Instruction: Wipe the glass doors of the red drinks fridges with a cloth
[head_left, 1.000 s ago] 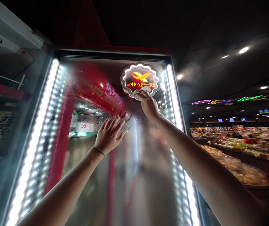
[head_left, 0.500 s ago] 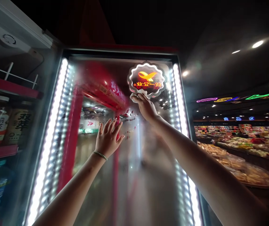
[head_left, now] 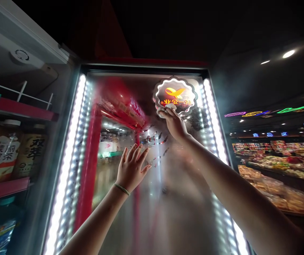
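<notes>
The right hand holds a white cloth at the lower edge of the lit emblem, its fingers bent and clamped on the cloth. The emblem sits near the top corner of a misted glass door, its characters reading in reverse. Below and to the left of the emblem, the left hand is raised with its fingers spread apart (whether they press on the glass, I cannot tell), a thin green band around the wrist. Between that hand and the emblem, clearer streaks cut through the mist. A bright strip of lights runs down just to the right of the emblem, and another stands well to its left, with a red reflection nearer by. Farther left of the emblem, labelled bottles line a shelf. Well to the emblem's right and lower down, bagged goods are heaped, with neon outlines above them.
</notes>
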A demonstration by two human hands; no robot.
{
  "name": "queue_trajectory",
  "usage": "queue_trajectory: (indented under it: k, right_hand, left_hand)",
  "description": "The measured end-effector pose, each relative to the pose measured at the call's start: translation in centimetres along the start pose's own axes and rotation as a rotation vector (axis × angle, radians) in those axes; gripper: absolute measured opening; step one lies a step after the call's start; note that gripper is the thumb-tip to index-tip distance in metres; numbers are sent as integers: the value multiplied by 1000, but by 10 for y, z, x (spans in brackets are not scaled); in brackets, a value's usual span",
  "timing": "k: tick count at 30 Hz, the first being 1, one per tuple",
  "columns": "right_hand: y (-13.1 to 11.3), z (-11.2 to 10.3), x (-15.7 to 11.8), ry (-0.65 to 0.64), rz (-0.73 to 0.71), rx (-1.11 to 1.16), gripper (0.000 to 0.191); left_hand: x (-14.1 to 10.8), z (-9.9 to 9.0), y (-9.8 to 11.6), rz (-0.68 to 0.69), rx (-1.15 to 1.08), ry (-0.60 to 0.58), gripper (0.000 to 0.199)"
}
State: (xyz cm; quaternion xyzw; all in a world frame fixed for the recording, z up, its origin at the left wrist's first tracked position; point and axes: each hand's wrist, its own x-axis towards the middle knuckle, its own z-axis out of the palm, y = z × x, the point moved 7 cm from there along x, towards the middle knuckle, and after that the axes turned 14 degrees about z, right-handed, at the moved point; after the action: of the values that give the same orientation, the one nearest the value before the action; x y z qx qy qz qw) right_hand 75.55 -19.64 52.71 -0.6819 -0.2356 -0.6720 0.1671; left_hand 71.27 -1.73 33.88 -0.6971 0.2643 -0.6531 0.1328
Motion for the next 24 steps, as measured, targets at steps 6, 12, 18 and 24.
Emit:
queue_trajectory:
  k: [6, 12, 18, 24]
  right_hand:
    - [-11, 6, -1, -68, -73, 13, 58]
    - [-15, 5, 1, -19, -27, 15, 56]
    - [-23, 12, 4, -66, -71, -7, 55]
    - [-35, 19, 3, -101, -150, 26, 55]
  left_hand:
    - [-1, 0, 0, 3, -18, 7, 64]
    - [-2, 0, 0, -5, -24, 0, 65]
    - [-1, 1, 0, -10, -18, -22, 60]
    - [0, 0, -1, -19, -20, -44, 61]
